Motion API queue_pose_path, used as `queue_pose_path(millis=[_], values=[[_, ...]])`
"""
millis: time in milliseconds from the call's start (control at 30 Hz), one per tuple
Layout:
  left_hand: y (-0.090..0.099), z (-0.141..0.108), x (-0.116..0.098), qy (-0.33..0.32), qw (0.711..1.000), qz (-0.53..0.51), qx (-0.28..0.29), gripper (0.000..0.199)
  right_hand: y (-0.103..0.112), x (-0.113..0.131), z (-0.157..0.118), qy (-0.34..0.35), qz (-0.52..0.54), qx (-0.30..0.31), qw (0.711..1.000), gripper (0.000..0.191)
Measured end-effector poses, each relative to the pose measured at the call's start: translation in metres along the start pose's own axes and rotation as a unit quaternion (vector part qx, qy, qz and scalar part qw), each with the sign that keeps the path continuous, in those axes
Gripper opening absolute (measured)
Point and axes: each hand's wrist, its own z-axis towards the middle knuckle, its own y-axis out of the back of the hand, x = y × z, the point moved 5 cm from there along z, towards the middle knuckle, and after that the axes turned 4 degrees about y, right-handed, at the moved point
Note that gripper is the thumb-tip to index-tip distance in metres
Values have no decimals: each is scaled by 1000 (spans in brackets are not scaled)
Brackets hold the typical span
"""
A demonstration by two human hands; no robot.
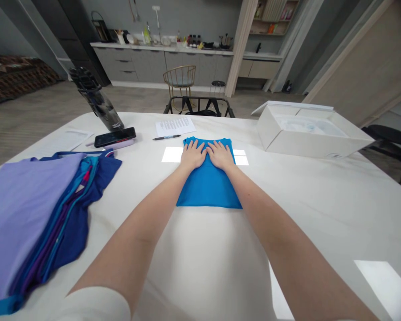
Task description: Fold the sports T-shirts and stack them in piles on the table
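A bright blue garment (pixel 209 189), folded into a neat flat panel, lies on the white table in front of me. My left hand (pixel 193 156) rests palm down on its upper left part, fingers spread. Beside it, my right hand (pixel 219 155) lies flat on the upper right part, fingers also apart. The two thumbs nearly meet at the middle of the cloth. Under the palms the fabric is hidden. To the left is a pile of clothes (pixel 36 200), lilac on top with blue, purple and navy layers beneath.
An open white box (pixel 307 138) stands at the right. Toward the far left are a dark water bottle (pixel 102 104), a black phone (pixel 115 137) and papers. A pen (pixel 167 137) lies by a printed sheet (pixel 175 126). A black-framed chair (pixel 200 107) stands beyond the far edge.
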Motion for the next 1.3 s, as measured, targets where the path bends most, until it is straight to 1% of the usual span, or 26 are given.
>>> queue_pose_path(millis=[100, 200, 300, 333, 400, 467, 500, 533, 600, 667, 700, 800, 833, 900, 967, 1033, 1133, 1300], values=[[5, -10, 6, 12, 1000, 3, 1, 68, 3, -12, -11, -39, -3, 14, 999, 69], [7, -22, 7, 6, 999, 33, 3, 76, 6, -18, -25, -55, 5, 22, 998, 77], [8, -35, 3, -8, 998, 60, -3, 75, 7, -18, -42, -56, 1, 20, 998, 82], [9, -39, 0, -27, 998, 64, -10, 71, 7, -17, -47, -55, -4, 19, 998, 82], [8, -49, -10, -92, 994, 64, -12, 56, 7, -15, -57, -54, -17, 18, 998, 79], [5, -59, -20, -152, 987, 60, 12, 48, 8, -11, -66, -45, -31, 18, 998, 72], [3, -63, -23, -165, 984, 58, 25, 48, 9, -9, -71, -31, -37, 18, 999, 68], [1, -68, -25, -162, 985, 56, 32, 48, 10, -6, -75, -12, -42, 18, 999, 63], [-2, -77, -26, -130, 990, 53, 23, 49, 12, -1, -83, 24, -45, 20, 999, 58], [-4, -86, -27, -86, 995, 52, 10, 52, 13, 3, -90, 31, -40, 30, 998, 58], [-6, -92, -27, -64, 997, 52, 7, 54, 13, 5, -94, 18, -35, 37, 999, 58], [-9, -107, -31, -5, 998, 58, -3, 58, 8, 11, -106, -53, -8, 57, 997, 61], [-8, -112, -32, 12, 998, 59, -12, 58, 6, 14, -111, -76, 1, 57, 996, 62], [-6, -122, -34, 30, 997, 59, -33, 59, 4, 22, -122, -99, 3, 33, 995, 66], [-4, -132, -35, 22, 997, 56, -49, 59, 4, 30, -133, -93, -14, -4, 996, 68], [-1, -142, -35, -4, 997, 49, -54, 59, 4, 35, -143, -76, -33, -25, 996, 68], [3, -157, -33, -40, 997, 40, -48, 58, 5, 36, -157, -62, -41, -20, 997, 66], [8, -179, -31, -69, 996, 53, -30, 59, 8, 37, -178, -61, -43, -35, 997, 63]])
